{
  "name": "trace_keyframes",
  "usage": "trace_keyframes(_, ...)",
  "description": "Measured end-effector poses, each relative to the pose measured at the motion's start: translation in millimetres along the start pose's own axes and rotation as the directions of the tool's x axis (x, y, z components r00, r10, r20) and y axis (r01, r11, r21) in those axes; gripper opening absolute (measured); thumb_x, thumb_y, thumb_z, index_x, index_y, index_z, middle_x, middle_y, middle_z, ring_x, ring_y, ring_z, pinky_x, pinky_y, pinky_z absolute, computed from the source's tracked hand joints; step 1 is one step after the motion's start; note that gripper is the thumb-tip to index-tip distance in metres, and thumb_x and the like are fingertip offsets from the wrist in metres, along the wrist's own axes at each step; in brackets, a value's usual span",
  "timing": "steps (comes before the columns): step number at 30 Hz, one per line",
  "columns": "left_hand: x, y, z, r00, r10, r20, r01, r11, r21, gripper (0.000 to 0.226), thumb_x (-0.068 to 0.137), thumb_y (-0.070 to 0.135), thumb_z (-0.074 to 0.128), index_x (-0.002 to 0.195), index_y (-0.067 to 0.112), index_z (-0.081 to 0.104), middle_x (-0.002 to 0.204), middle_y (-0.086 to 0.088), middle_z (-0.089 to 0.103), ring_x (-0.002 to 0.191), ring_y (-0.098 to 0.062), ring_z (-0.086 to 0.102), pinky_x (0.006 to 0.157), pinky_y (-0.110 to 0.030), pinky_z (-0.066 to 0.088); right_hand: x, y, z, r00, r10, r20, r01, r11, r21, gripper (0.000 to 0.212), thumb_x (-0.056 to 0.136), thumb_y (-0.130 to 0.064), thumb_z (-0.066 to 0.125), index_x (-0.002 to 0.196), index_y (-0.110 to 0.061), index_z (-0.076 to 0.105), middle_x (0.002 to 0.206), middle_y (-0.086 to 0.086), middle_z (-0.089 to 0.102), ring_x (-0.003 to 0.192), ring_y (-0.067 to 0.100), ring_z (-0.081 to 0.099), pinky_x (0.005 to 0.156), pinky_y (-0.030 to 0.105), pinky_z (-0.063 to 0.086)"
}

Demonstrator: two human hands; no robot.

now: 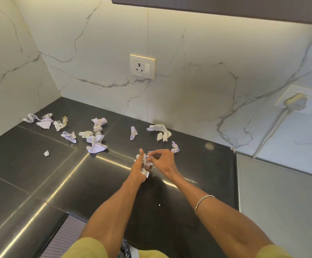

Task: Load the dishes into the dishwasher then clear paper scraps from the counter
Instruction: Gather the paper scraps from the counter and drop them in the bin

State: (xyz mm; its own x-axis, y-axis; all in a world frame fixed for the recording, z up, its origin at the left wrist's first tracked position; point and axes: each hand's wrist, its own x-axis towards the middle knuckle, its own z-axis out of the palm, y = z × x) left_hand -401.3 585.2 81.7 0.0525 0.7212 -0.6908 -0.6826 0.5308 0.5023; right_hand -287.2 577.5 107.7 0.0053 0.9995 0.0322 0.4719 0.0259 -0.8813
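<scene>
- Here the left hand point(140, 167) grips a paper wad point(145, 165) — the right hand point(163, 160) pinches its top.
- Overfilled, it may shed scraps point(95, 140) onto the worktop point(39, 183).

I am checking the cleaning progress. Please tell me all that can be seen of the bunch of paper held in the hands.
The bunch of paper is a wad of crumpled white scraps with faint printed marks. It is held above the dark counter, clear of it. The left hand grips it, thumb up, and the right hand pinches its top with the fingertips. Its lower end sticks out below the left hand.
</scene>
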Motion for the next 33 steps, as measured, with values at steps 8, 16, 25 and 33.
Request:
trace_keyframes(8, -10.9, 4.0, -5.1, 0.996, -0.045, 0.083, 0.058, 0.985, -0.165, 0.058, 0.079, 0.052, 0.074, 0.114, 0.006, 0.064, 0.092, -0.015, 0.069, 0.087, -0.031, 0.071, 0.078, -0.046, 0.059, -2.7, -11.9, 13.4, 0.979, -0.068, 0.191, 0.106, 0.974, -0.198, 0.013, 0.068, -0.02, 0.084, 0.079, -0.02, 0.078, 0.081, -0.006, 0.076, 0.072, 0.005, 0.069, 0.073, 0.026, 0.056)
trace_keyframes(16, -2.3, -0.1, 1.6, 0.986, -0.061, 0.153, 0.072, 0.995, -0.071, 0.027, 0.087, 0.034, 0.072, 0.103, 0.013, 0.068, 0.09, -0.012, 0.074, 0.078, -0.027, 0.074, 0.063, -0.04, 0.058, -1.2, -3.8, 14.8, 0.986, -0.152, 0.071, 0.167, 0.856, -0.489, 0.047, 0.072, -0.047, 0.07, 0.108, -0.028, 0.046, 0.081, -0.008, 0.073, 0.074, 0.014, 0.069, 0.075, 0.033, 0.055)
trace_keyframes(25, 29.8, -2.1, 30.4, 1.0, -0.029, 0.006, 0.029, 0.999, 0.038, 0.016, 0.084, 0.016, 0.067, 0.071, 0.011, 0.059, 0.054, -0.004, 0.063, 0.047, -0.016, 0.062, 0.049, -0.027, 0.052, 7.8, 9.9, -3.8, 0.998, 0.034, 0.051, -0.027, 0.991, -0.131, 0.059, 0.076, -0.034, 0.07, 0.128, -0.035, 0.041, 0.091, -0.011, 0.074, 0.085, 0.01, 0.07, 0.083, 0.03, 0.056)
trace_keyframes(33, 59.8, -2.9, 31.5, 0.998, -0.066, -0.013, 0.066, 0.998, -0.004, 0.015, 0.083, 0.005, 0.062, 0.092, 0.012, 0.052, 0.063, -0.007, 0.053, 0.032, -0.01, 0.042, 0.028, -0.015, 0.031, 25.2, 35.5, -24.4, 0.993, 0.074, -0.095, -0.079, 0.996, -0.052, 0.031, 0.084, -0.024, 0.064, 0.113, -0.032, 0.058, 0.082, -0.012, 0.071, 0.081, 0.004, 0.066, 0.081, 0.023, 0.054)
